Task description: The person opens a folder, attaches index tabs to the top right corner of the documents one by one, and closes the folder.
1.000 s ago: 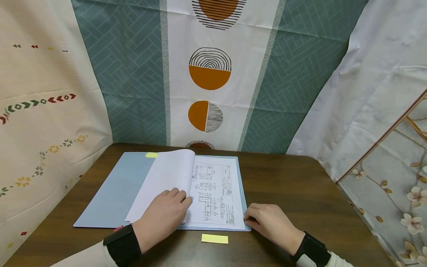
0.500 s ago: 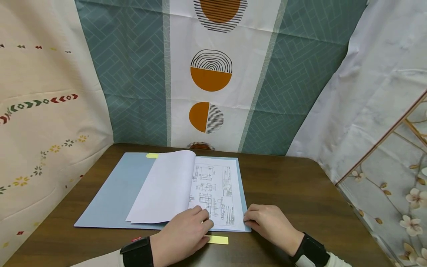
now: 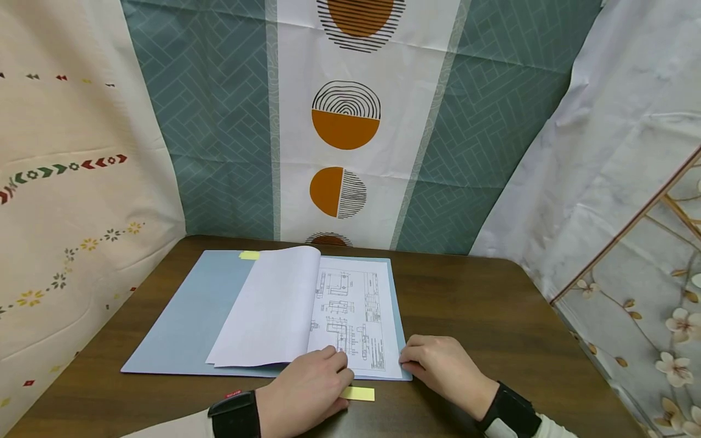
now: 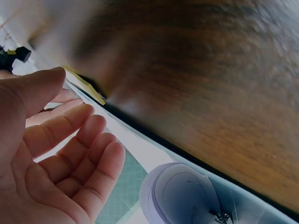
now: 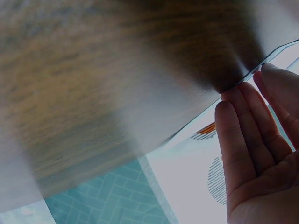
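A light blue folder [image 3: 181, 331] lies spread on the table, holding white sheets. The turned-over page [image 3: 268, 310] curls up at its fold, and a sheet with technical drawings [image 3: 361, 304] shows to the right. A yellow sticky note [image 3: 361, 394] lies on the table before the folder's front edge. My left hand [image 3: 306, 389] is at this note, covering its left end; in the left wrist view its fingers are loosely bent, thumb apart. My right hand [image 3: 446, 365] pinches the folder's front right corner, thumb and forefinger together at the edge in the right wrist view.
Another yellow sticky note [image 3: 249, 255] is at the folder's back edge beside the turned page. The dark wooden table [image 3: 465, 298] runs back to a patterned cloth [image 3: 230, 121]. More cloth hangs on both sides.
My left hand has left the turned page, moved right and toward me, and come to the yellow sticky note, shifting slightly further right lately. My right hand stays at the folder's corner.
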Available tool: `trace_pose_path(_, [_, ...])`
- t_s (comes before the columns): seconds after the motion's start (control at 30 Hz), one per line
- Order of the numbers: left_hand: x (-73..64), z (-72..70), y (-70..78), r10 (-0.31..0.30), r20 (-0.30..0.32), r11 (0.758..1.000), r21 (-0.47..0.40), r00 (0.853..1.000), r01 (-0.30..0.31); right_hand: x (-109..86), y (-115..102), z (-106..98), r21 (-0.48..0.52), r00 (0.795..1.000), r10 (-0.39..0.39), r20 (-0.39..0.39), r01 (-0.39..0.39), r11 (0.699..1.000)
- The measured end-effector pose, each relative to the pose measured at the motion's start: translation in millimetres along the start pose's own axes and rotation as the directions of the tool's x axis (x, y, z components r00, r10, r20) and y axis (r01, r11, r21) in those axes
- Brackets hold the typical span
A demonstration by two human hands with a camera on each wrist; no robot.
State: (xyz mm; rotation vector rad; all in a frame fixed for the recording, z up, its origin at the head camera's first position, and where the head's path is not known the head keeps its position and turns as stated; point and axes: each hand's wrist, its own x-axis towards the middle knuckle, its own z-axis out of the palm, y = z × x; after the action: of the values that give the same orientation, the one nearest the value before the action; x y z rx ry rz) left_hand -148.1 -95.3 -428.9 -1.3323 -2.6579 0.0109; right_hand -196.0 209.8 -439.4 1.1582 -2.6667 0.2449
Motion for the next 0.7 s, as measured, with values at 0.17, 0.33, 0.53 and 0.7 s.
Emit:
trace_pose_path(0.17, [2.5,1.7,-0.2,-0.019,0.025,1.0,-0.012,0.999,0.019,-0.5,0.3,0.5,0.0,1.0,0.003,0.002,-0.003,1.0])
trace_pose_path(0.33, [5.3,3.8,-0.4,-0.044,0.034,0.999,-0.017,0.998,0.045,-0.3,0.5,0.3,0.007,1.0,0.004,0.002,-0.004,1.0])
trace_pose_path(0.53, [7.5,5.3,0.2,-0.064,0.026,0.998,0.003,0.998,0.064,-1.2,0.5,0.6,0.006,1.0,0.017,0.013,-0.017,1.0])
trace_pose_path(0.7, [9.4,5.2,0.8,-0.067,0.022,0.998,-0.002,0.998,0.067,-0.7,0.3,0.1,0.006,1.0,0.017,0.017,-0.017,1.0])
